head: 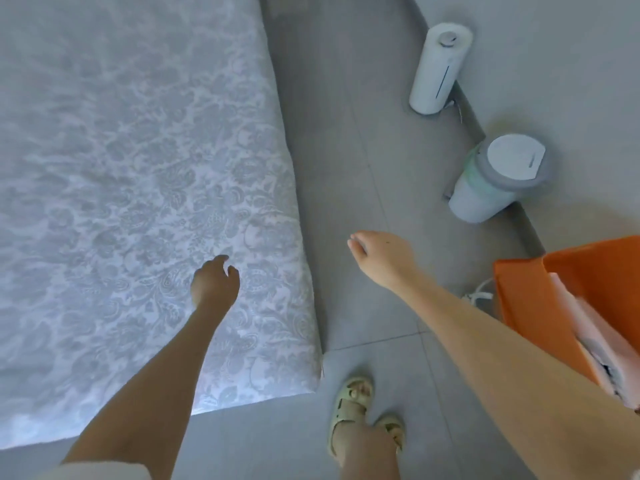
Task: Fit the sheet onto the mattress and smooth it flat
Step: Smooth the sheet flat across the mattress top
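A mattress [114,174] with a pale grey-and-white floral cover fills the left of the head view, its near right corner [311,379] by my feet. My left hand [214,284] hovers over the mattress near that corner, fingers loosely curled, holding nothing. My right hand [381,258] hangs over the grey floor to the right of the mattress edge, fingers loosely curled and empty. An orange bag [540,306] at the right edge holds folded pink and white fabric [602,344].
A tall white cylindrical appliance [438,69] and a white lidded bin [498,178] stand on the floor along the right wall. A white cord [479,294] lies beside the orange bag. My sandalled feet [353,407] stand on grey tiles by the mattress corner.
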Available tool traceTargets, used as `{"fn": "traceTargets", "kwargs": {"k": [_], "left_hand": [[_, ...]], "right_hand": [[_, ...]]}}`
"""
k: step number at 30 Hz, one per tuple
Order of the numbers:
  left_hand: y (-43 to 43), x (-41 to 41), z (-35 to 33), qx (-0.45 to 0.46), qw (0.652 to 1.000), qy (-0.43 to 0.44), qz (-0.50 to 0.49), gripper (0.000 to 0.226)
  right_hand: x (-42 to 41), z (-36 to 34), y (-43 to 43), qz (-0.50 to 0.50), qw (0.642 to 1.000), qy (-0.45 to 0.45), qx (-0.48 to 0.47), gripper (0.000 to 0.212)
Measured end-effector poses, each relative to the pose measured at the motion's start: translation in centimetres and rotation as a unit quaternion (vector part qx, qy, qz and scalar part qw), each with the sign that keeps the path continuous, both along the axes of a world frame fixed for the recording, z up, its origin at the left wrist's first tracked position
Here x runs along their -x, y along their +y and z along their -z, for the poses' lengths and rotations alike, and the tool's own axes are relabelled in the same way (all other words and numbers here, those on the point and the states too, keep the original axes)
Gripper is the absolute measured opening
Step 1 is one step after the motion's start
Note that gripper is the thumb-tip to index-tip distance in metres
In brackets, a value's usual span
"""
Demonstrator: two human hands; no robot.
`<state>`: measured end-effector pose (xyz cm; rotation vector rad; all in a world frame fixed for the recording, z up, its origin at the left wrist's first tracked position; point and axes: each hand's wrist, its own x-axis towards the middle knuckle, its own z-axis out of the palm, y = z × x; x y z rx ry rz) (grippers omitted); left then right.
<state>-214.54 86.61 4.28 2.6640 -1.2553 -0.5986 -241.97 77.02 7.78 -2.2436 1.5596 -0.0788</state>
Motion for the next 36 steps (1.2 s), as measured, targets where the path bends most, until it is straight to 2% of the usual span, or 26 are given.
{"fn": "traceTargets", "kwargs": {"k": [6, 11, 14, 19, 23, 26, 32, 36], "left_hand": [[-7.6, 0.7, -8.0, 0.081, 0.994, 0.004, -0.067, 0.033], [-13.0, -1.0, -14.1, 0.157, 0.975, 0.030, -0.153, 0.025], [-16.2, -3.7, -16.6, 0.149, 0.971, 0.016, -0.189, 0.020], [-22.5, -6.2, -20.9, 0.127, 0.951, -0.006, -0.280, 0.031], [-27.7, -8.5, -22.8, 0.166, 0.932, -0.009, -0.321, 0.023], [-31.5, -10.2, -24.2, 0.193, 0.917, -0.022, -0.347, 0.026], [-37.7, -13.0, -26.1, 0.243, 0.852, -0.041, -0.462, 0.025], [-39.8, -16.2, -25.6, 0.253, 0.815, -0.047, -0.519, 0.024]], "right_hand": [[-2.7, -8.5, -9.1, -0.102, 0.994, -0.001, 0.027, 0.041], [-6.3, -14.2, -18.4, -0.155, 0.986, -0.044, 0.040, 0.046], [-8.9, -16.5, -24.2, -0.196, 0.979, -0.049, 0.024, 0.046], [-14.0, -18.2, -31.9, -0.267, 0.961, -0.069, 0.023, 0.047], [-19.0, -17.9, -38.7, -0.347, 0.935, -0.063, 0.015, 0.048], [-22.8, -17.4, -43.9, -0.414, 0.909, -0.031, 0.021, 0.048], [-31.1, -16.2, -52.7, -0.539, 0.842, 0.028, 0.020, 0.047], [-38.3, -14.7, -55.7, -0.589, 0.808, 0.023, 0.005, 0.046]]}}
